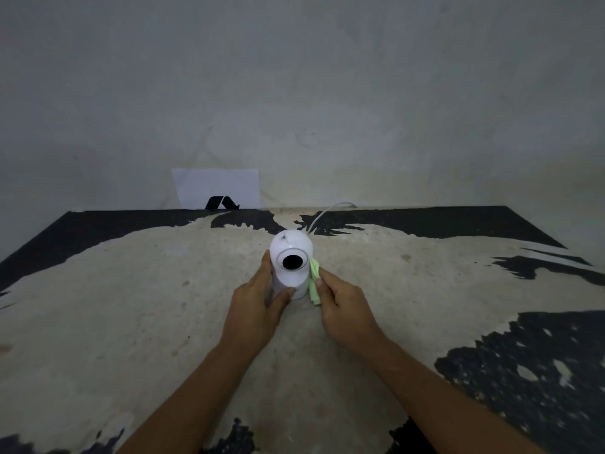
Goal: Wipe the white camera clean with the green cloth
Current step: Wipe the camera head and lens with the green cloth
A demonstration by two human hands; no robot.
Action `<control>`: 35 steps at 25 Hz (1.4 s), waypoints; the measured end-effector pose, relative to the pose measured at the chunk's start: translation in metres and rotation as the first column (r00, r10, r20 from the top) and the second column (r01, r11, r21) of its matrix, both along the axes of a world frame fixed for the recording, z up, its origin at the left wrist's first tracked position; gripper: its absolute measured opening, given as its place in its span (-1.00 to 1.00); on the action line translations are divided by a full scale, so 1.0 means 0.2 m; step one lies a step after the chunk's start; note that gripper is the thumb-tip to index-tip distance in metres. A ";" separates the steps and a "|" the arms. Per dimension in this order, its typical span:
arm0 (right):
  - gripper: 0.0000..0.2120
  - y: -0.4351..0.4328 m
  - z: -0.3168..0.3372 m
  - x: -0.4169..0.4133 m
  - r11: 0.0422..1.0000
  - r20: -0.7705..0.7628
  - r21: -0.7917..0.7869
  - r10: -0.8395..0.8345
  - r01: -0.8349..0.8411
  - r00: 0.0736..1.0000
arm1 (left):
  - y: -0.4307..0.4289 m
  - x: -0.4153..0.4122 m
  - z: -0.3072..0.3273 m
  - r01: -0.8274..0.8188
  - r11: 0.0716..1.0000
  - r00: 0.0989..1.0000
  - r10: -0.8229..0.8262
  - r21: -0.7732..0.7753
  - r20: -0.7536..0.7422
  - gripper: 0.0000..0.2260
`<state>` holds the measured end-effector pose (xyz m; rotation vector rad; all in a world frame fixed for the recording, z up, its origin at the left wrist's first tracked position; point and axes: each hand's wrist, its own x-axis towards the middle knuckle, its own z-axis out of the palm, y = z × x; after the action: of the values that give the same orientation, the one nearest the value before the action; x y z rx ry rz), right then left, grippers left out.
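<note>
Two hands work together; the left hand (258,301) holds the white camera (290,263) upright on the tabletop (131,306); the right hand (343,306) presses the green cloth (314,281) against its side; wiping is underway; next, rub around the front.

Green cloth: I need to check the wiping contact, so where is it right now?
In the head view the green cloth sits just right of centre, pinched in the right hand and pressed against the right side of the white camera.
</note>
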<state>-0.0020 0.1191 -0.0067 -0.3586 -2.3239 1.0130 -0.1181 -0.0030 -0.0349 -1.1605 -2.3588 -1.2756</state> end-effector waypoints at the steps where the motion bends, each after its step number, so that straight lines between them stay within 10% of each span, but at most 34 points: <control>1: -0.77 -0.01 0.00 0.00 1.000 -0.002 -0.010 -0.005 0.005 1.000 | 0.00 0.00 0.00 0.003 1.000 1.000 -0.003 0.000 0.005 -0.35; 11: -0.75 -0.01 0.03 -0.01 0.999 0.081 -0.028 -0.044 0.046 0.996 | 0.00 -0.01 -0.02 0.023 1.000 1.000 -0.023 0.002 0.014 -0.35; 27: -0.80 0.08 0.11 -0.14 0.883 -0.017 -0.470 -0.022 0.012 1.000 | 0.01 -0.02 -0.02 0.018 1.000 0.999 -0.018 -0.005 0.026 -0.32; 35: -0.60 -0.01 0.03 -0.11 0.945 -0.219 -0.308 0.045 -0.113 0.975 | 0.00 -0.02 -0.03 0.016 1.000 0.996 -0.016 -0.004 0.084 -0.33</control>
<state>-0.0233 0.1165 -0.0010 -0.2689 -2.0004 1.4028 -0.1228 -0.0028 -0.0415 -1.1510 -2.4169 -1.3506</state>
